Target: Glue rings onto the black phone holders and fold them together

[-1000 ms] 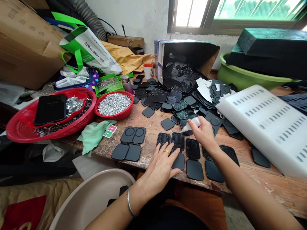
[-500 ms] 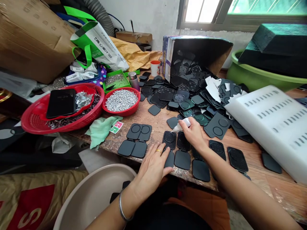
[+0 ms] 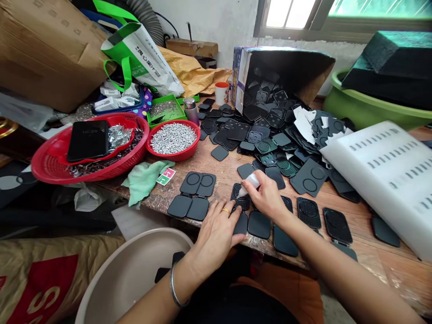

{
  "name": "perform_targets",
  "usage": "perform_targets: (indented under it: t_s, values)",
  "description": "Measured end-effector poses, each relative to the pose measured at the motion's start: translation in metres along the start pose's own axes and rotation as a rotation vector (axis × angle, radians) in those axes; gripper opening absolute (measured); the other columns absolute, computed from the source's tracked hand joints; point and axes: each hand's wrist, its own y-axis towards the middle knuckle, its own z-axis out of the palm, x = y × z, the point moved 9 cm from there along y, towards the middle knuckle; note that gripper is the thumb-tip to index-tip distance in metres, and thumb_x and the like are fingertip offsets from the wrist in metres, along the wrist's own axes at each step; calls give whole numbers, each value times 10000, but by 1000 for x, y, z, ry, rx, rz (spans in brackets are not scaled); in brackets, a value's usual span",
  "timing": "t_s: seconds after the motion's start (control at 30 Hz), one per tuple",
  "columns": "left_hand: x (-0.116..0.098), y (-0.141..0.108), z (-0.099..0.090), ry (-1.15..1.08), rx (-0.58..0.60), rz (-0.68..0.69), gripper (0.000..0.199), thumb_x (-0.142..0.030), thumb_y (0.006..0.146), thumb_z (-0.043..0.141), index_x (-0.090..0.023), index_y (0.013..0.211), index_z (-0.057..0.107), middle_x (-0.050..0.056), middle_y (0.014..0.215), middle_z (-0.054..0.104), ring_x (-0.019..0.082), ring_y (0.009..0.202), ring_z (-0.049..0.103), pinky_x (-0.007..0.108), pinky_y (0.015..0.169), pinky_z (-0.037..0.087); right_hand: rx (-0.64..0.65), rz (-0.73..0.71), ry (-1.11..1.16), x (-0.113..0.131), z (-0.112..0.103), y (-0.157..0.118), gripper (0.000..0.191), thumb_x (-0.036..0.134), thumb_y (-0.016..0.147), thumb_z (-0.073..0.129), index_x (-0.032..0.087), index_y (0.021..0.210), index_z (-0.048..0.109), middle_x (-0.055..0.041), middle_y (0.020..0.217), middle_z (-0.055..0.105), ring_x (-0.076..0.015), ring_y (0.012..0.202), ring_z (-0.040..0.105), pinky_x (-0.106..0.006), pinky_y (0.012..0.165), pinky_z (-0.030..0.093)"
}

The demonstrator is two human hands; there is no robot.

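My right hand (image 3: 269,197) is closed round a small white squeeze bottle (image 3: 249,182), its nozzle pointing down at a black hinged case (image 3: 240,194) that lies unfolded. The upper half of this case has a ribbed, ringed inside. My left hand (image 3: 218,227) rests flat with fingers spread, fingertips on the case's smooth lower half. More unfolded cases stand in a row to the right, partly under my right forearm. To the left lie two cases (image 3: 197,184) side by side with smooth faces and ring outlines.
A cardboard box (image 3: 240,81) spills black pieces across the table. At left are a red basket (image 3: 43,166) with a phone (image 3: 88,140) and a red bowl (image 3: 175,157) of metal pins. A white foam block (image 3: 381,157) sits at right. Below the table edge is a beige basin (image 3: 111,274).
My right hand has moved the bottle slightly down and left, bringing its nozzle from the case's top edge onto the ribbed half. My left hand stays on the case.
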Motion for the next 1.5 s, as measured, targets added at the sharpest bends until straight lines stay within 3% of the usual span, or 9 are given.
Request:
perform_targets:
  t_s: [0.2, 0.4, 0.6, 0.67, 0.77, 0.9, 1.13, 1.33, 1.5]
  values:
    - [0, 0, 2, 17, -7, 12, 668, -414, 719, 758, -170, 1298, 530, 143, 1376, 514, 333, 1289, 447, 506, 1116, 308, -103, 10, -15, -4, 4, 23, 245, 335, 842, 510, 232, 700, 340, 19, 636, 454, -150, 585, 413, -267, 561, 275]
    - [3, 1, 4, 24, -18, 8, 670, -413, 716, 760, -172, 1298, 530, 147, 1368, 519, 336, 1290, 440, 522, 1110, 306, -113, 221, 160, -48, -32, 19, 303, 413, 803, 598, 213, 644, 434, 27, 568, 467, -134, 531, 422, -269, 520, 306]
    - [3, 4, -8, -16, -116, 51, 666, -377, 783, 704, -196, 1367, 438, 133, 1388, 485, 319, 1309, 414, 540, 1098, 325, -68, 561, 1114, -98, -70, -55, 329, 355, 771, 705, 193, 1042, 613, -4, 753, 630, -122, 586, 565, -251, 548, 490]
    - [1, 8, -12, -52, -170, 74, 574, -356, 841, 637, -215, 1360, 437, 119, 1396, 464, 303, 1315, 404, 523, 1089, 351, -62, 663, 1262, -112, -80, -90, 285, 276, 748, 733, 178, 1000, 646, -33, 861, 664, -129, 684, 620, -249, 644, 542]
    - [-11, 16, -11, -132, -201, 143, 419, -348, 894, 557, -233, 1291, 492, 104, 1330, 500, 285, 1294, 427, 491, 1054, 410, -181, 753, 1368, -139, -102, -140, 298, 192, 696, 761, 186, 980, 671, -41, 983, 676, -156, 867, 655, -263, 835, 546]
    - [-38, 25, -2, -188, -155, 216, 329, -304, 908, 534, -233, 1230, 528, 102, 1284, 517, 276, 1278, 442, 470, 1036, 439, -357, 741, 1237, -179, -136, -191, 417, 231, 673, 787, 195, 1068, 659, -60, 1040, 679, -184, 954, 642, -298, 913, 519]
    - [-96, 41, 15, -154, -24, 300, 360, -253, 877, 583, -232, 1234, 542, 105, 1316, 517, 285, 1289, 445, 480, 1050, 435, -786, 651, 535, -233, -204, -260, 488, 397, 584, 838, 219, 975, 607, -63, 947, 671, -235, 901, 636, -430, 916, 500]
    - [-141, 58, 38, -40, 35, 426, 563, -271, 829, 660, -222, 1352, 458, 124, 1444, 441, 316, 1365, 349, 529, 1077, 383, -940, 640, 214, -253, -225, -289, 532, 513, 590, 787, 207, 952, 545, -71, 886, 642, -243, 798, 646, -455, 819, 529]
    - [-155, 65, 56, 45, 101, 469, 598, -400, 816, 665, -196, 1347, 482, 166, 1460, 411, 342, 1371, 325, 553, 1074, 363, -914, 614, 168, -261, -224, -283, 540, 500, 627, 761, 197, 1002, 518, -77, 922, 636, -222, 806, 639, -429, 805, 524]
